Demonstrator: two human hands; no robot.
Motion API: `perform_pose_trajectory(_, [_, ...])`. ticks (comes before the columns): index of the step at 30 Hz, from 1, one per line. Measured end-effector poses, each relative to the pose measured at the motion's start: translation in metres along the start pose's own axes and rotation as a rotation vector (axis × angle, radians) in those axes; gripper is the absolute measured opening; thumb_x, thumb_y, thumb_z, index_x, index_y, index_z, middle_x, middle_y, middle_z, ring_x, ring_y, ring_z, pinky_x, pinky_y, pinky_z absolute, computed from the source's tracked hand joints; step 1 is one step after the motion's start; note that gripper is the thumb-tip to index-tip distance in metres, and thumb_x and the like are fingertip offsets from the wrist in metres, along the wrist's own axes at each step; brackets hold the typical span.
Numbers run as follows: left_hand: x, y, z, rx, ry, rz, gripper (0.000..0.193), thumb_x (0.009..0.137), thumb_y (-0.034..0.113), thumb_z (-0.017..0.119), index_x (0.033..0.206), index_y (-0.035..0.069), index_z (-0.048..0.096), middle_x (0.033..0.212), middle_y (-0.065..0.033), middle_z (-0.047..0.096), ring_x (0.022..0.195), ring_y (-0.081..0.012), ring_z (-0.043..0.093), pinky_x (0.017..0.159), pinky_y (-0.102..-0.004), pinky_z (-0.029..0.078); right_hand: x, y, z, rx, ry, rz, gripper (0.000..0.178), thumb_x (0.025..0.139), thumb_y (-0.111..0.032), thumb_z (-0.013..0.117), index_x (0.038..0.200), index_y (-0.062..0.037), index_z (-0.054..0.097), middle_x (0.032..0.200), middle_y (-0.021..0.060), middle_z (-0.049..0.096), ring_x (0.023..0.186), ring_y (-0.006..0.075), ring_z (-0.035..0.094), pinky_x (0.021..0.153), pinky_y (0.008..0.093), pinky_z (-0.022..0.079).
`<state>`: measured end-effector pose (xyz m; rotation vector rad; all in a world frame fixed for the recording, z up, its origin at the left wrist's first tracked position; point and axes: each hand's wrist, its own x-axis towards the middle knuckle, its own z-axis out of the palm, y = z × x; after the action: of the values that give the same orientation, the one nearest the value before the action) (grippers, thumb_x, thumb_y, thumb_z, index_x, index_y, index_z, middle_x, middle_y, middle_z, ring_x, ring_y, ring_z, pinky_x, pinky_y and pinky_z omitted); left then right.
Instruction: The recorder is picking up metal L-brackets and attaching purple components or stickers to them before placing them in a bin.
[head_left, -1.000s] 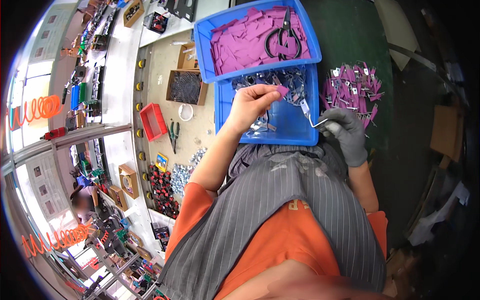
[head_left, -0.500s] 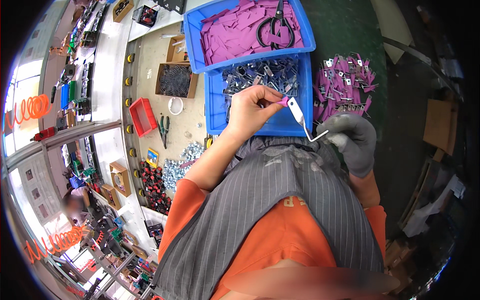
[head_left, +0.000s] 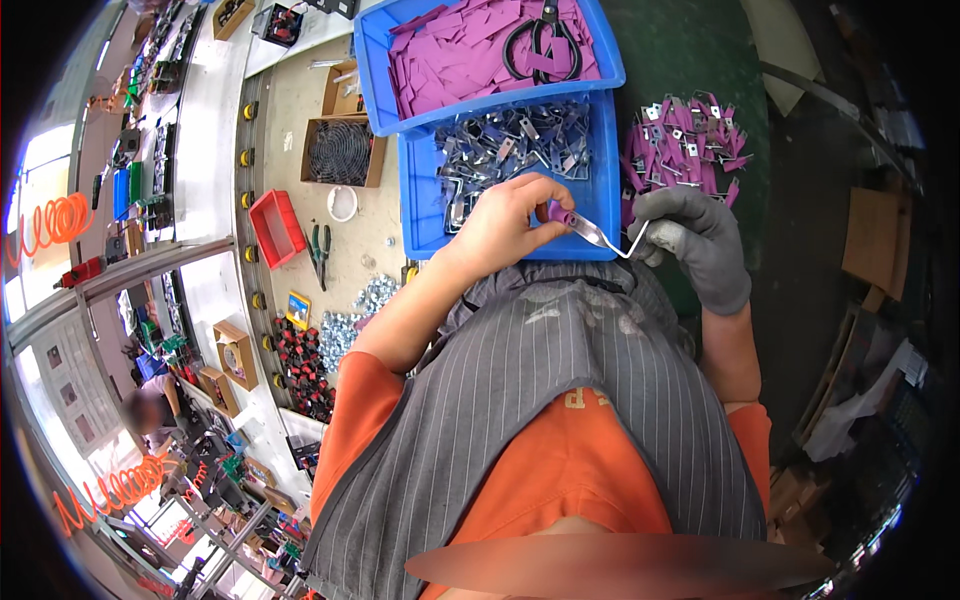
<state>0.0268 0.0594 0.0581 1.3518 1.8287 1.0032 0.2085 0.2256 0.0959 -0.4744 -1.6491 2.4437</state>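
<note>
My bare left hand [head_left: 503,226] pinches a short purple sleeve [head_left: 561,213] between thumb and fingers. The sleeve sits at the flat end of a bent metal bracket [head_left: 589,233]; whether the metal has entered it, I cannot tell. My right hand [head_left: 708,245], in a grey glove, grips the bracket's other, hooked end. Both hands are over the near edge of a blue bin [head_left: 425,225] filled with loose metal brackets. Behind it, a second blue bin [head_left: 375,85] overlaps its far side and holds flat purple sleeves [head_left: 450,60] with black-handled scissors [head_left: 541,50] on top.
Purple-sleeved brackets [head_left: 685,145] lie heaped on the green surface at right. Leftward are a red tray [head_left: 277,229], pliers [head_left: 319,257], a white round lid [head_left: 342,203], an open carton [head_left: 345,152], small metal parts [head_left: 340,340] and red-black parts [head_left: 305,370]. Another person [head_left: 150,410] is far left.
The bracket has tilted flatter, its sleeve end turning toward my left hand. My right hand has risen and now grips the hooked end more closely. The whole view has shifted slightly.
</note>
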Motion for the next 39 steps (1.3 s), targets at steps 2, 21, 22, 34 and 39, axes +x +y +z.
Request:
perform_pose_trajectory(2, [0.002,0.003,-0.001,0.012,-0.019,-0.033,0.026,0.072,0.009,0.071,0.096,0.008,0.062,0.084,-0.0078,0.061,0.072,-0.0198,0.063,0.064,-0.0307,0.051,0.000,-0.001,0.001,-0.045,0.038,0.058,0.020,0.084,0.003,0.052,0.103,0.0002,0.060,0.085,0.0061,0.065,0.074,0.0092,0.063,0.063,0.0189,0.049])
perform_pose_trajectory(21, [0.002,0.011,0.001,0.224,-0.183,0.095,0.015,0.071,0.015,0.068,0.085,0.012,0.063,0.082,-0.0052,0.061,0.079,-0.0258,0.061,0.067,-0.0360,0.050,0.030,0.039,0.002,-0.638,-0.035,-0.090,0.019,0.082,-0.012,0.061,0.098,-0.0018,0.064,0.090,0.0073,0.065,0.080,0.0113,0.060,0.071,0.0259,0.047])
perform_pose_trajectory(22, [0.002,0.009,0.002,0.222,-0.184,0.093,0.015,0.071,0.015,0.068,0.085,0.012,0.063,0.082,-0.0052,0.061,0.079,-0.0258,0.061,0.067,-0.0360,0.050,0.029,0.040,-0.001,-0.637,-0.035,-0.088,0.019,0.082,-0.012,0.061,0.098,-0.0018,0.064,0.090,0.0073,0.065,0.080,0.0113,0.060,0.071,0.0259,0.047])
perform_pose_trajectory(34, [-0.009,-0.123,0.002,0.667,-0.343,-0.054,0.014,0.076,0.017,0.062,0.089,0.015,0.066,0.093,-0.0070,0.059,0.087,-0.0272,0.061,0.072,-0.0385,0.050,-0.019,0.124,-0.160,-0.742,0.764,-0.073,0.032,0.088,-0.006,0.053,0.120,-0.0032,0.054,0.101,0.0061,0.062,0.094,0.0122,0.056,0.084,0.0269,0.043])
perform_pose_trajectory(39, [0.008,-0.146,0.042,0.813,-0.602,0.097,0.020,0.082,0.024,0.052,0.085,0.009,0.066,0.102,-0.0107,0.058,0.092,-0.0292,0.059,0.075,-0.0389,0.051,-0.004,0.118,-0.123,-0.675,0.763,-0.190,0.032,0.088,-0.005,0.053,0.120,-0.0017,0.053,0.103,0.0053,0.061,0.093,0.0125,0.056,0.084,0.0266,0.044])
